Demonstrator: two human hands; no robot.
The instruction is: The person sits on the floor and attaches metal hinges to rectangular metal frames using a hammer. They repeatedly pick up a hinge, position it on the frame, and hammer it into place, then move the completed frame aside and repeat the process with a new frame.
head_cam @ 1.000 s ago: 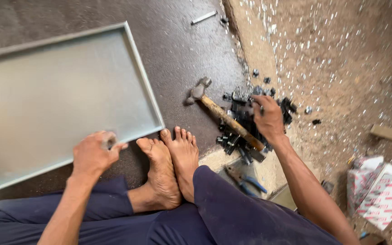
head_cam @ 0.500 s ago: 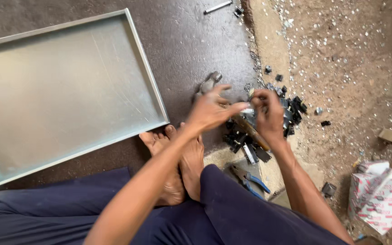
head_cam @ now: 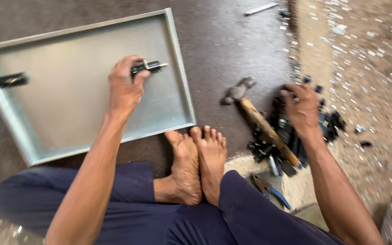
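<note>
The tray [head_cam: 69,113] is matt grey sheet metal; the hammer [head_cam: 259,120] has a dull metal head and a worn wooden handle.

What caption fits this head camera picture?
Left hand holds a black part over a metal tray; right hand reaches black parts.

Dark floor [head_cam: 232,41], metal tray [head_cam: 178,72], hammer [head_cam: 259,120], black parts [head_cam: 291,136], pliers [head_cam: 271,190]

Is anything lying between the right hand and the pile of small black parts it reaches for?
Nothing visible. The right hand already rests on the pile of black parts. The hammer lies just beside it, toward the feet, its handle crossing the pile's near edge, not under the hand.
</note>
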